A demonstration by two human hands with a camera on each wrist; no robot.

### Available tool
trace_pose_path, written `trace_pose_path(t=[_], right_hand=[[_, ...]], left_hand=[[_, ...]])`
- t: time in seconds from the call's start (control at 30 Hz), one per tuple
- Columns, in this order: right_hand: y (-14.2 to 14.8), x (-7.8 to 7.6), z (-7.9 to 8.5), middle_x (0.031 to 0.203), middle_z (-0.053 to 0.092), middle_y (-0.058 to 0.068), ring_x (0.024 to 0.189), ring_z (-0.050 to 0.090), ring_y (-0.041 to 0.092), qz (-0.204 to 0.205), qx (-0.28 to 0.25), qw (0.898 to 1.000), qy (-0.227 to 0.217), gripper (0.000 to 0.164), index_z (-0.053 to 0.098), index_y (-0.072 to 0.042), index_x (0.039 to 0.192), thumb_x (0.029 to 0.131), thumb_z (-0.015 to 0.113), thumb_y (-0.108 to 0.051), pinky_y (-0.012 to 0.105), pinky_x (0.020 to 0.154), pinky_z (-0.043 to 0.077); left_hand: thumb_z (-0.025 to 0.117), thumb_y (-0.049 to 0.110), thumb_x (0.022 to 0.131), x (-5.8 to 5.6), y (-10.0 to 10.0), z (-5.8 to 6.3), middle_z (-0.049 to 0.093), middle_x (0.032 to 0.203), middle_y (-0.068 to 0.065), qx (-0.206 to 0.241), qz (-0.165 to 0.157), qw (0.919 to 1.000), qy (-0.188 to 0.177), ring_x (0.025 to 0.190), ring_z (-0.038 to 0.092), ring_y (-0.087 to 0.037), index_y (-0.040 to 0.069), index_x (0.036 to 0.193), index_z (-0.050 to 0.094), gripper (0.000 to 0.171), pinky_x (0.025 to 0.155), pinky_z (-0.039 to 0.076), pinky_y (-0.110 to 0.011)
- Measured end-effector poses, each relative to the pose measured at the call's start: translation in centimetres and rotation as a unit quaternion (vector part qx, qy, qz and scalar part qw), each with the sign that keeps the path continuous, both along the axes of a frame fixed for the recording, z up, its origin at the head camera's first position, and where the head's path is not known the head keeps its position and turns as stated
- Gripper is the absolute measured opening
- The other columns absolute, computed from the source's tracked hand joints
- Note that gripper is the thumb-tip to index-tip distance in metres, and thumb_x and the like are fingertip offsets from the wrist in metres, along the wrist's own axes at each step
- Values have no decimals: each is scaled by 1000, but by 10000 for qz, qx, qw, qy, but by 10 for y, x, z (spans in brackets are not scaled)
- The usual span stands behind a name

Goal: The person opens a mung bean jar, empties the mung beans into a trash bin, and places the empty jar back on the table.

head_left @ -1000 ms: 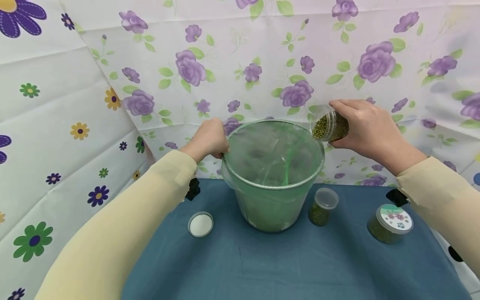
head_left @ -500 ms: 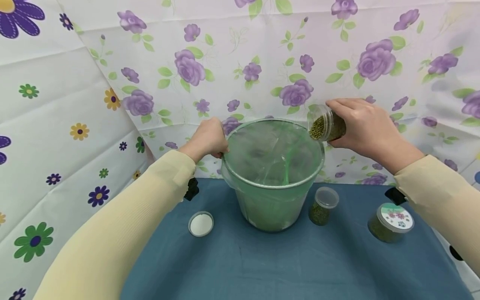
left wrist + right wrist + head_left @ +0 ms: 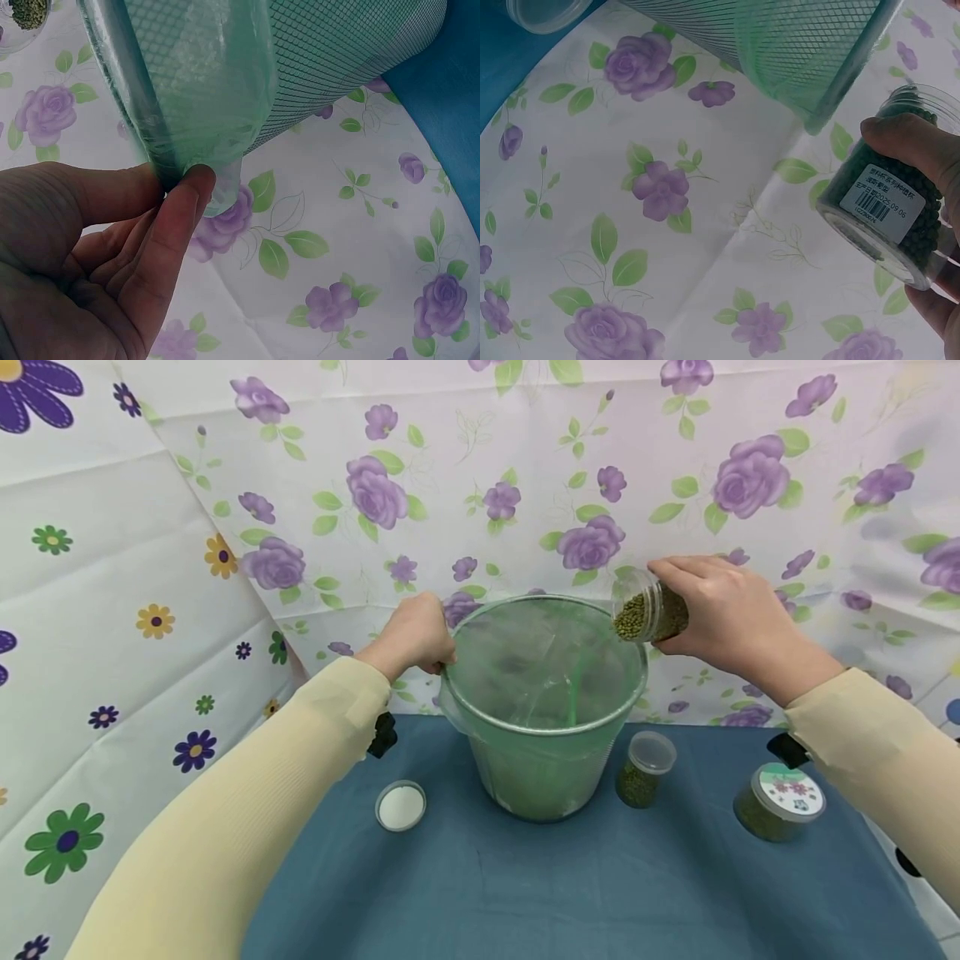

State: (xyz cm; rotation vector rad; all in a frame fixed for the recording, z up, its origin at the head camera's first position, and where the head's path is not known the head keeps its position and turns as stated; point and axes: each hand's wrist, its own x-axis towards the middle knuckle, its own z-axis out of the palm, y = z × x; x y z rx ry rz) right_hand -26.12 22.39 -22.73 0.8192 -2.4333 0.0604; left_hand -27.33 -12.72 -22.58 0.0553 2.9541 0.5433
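A: What is at the centre of the scene?
B: A clear jar (image 3: 651, 610) of small green beans (image 3: 632, 617), held aloft on its side, its mouth turned toward the right edge of a lined bin (image 3: 543, 781). The beans reach the jar's mouth along its lower side.

A: And the hands?
B: The right hand (image 3: 723, 606) grips the jar, thumb laid across it and fingers curled around its far side. The left hand (image 3: 416, 635) pinches the green bag (image 3: 210, 75) at the bin's left rim, between thumb and forefinger.

A: Does the jar touch the rim?
B: I cannot tell; the two overlap from above, but the right wrist view shows a gap.

A: Any markings?
B: A white label (image 3: 883, 195) with a barcode on the jar's side.

A: What surrounds them?
B: The mesh bin stands upright on a blue-covered worktop (image 3: 540, 893). Just right of it is a small lidded pot (image 3: 643, 772), partly filled; farther right, a wide tub (image 3: 780, 802) with a flower-printed lid. To the left lies a round, white-centred disc (image 3: 401, 807), lid or dish unclear. Behind hangs a sheet (image 3: 442, 452) of purple roses.
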Motion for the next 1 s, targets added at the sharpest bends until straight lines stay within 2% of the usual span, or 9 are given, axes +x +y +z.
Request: trace_pose_path(t=[0.43, 0.8, 1.0], right_hand=[[-2, -2, 0, 127, 58, 17, 116, 53, 39, 89, -15, 9999, 44, 99, 49, -10, 136, 48, 92, -24, 57, 93, 45], [-1, -4, -1, 127, 58, 17, 116, 53, 39, 169, -31, 9997, 165, 99, 49, -10, 135, 47, 92, -23, 56, 94, 45], [-2, -3, -1, 127, 58, 17, 116, 53, 40, 91, 9, 9999, 86, 99, 48, -10, 136, 48, 92, -24, 57, 93, 44]], left_hand=[[67, 6, 76, 0, 0, -1, 69, 61, -11, 87, 111, 9999, 14, 49, 66, -18, 6, 61, 64, 15, 46, 50, -25], [67, 5, 75, 1, 0, 0, 69, 61, -12, 93, 36, 9999, 47, 47, 65, -17, 2, 66, 70, 10, 48, 52, -26], [67, 6, 76, 1, 0, -1, 70, 62, -12, 107, 28, 9999, 33, 48, 65, -17, 1, 68, 71, 10, 49, 53, -26]])
